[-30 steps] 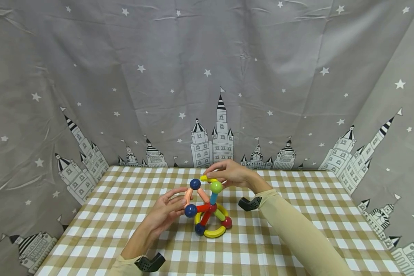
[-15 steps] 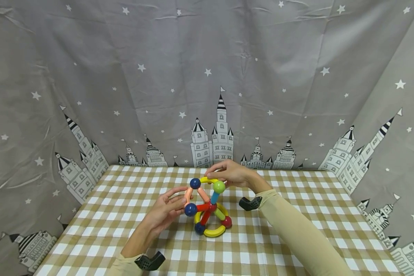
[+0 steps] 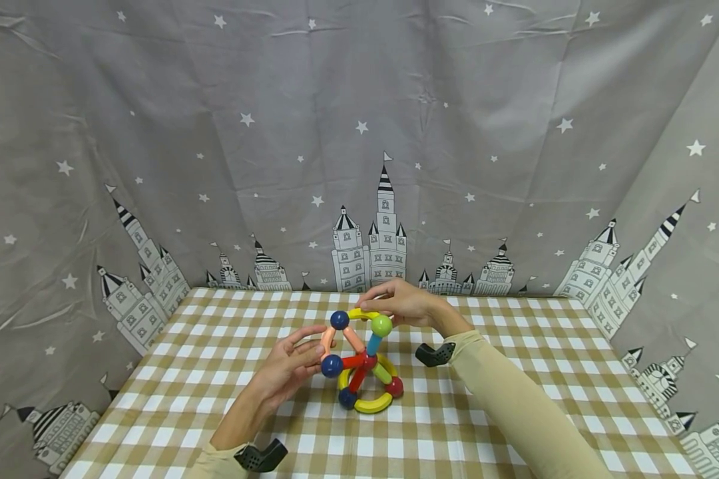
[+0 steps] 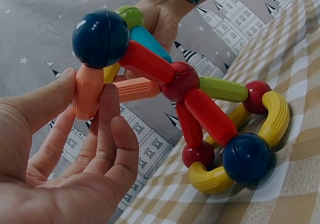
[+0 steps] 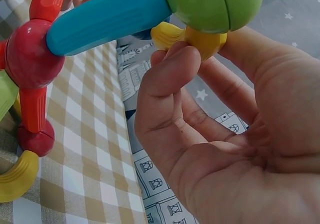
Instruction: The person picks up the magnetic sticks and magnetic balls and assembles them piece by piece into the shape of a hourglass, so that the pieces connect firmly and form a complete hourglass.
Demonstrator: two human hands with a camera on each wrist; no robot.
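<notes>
A magnetic ball-and-stick model stands on the table, with a red centre ball (image 4: 181, 82) joining sticks of several colours. Its base is a ring of curved yellow sticks (image 4: 276, 118) and balls. My left hand (image 3: 286, 367) pinches an upright peach stick (image 4: 89, 94) between thumb and fingers, below a dark blue ball (image 4: 100, 38). At the top, my right hand (image 3: 404, 303) grips a curved yellow stick (image 5: 206, 42) that spans from the green ball (image 5: 215, 3) towards a dark blue ball (image 3: 339, 320). A light blue stick (image 5: 112, 21) links the green ball to the red centre.
A brown-and-white checked cloth (image 3: 455, 412) covers the table. Behind and at both sides hangs a grey curtain (image 3: 359, 86) printed with castles and stars. Black wrist devices (image 3: 261, 456) sit by both sleeves.
The yellow stick's free end has swung left to meet the upper dark blue ball, and the green ball has shifted slightly right. The left hand has stayed in place.
</notes>
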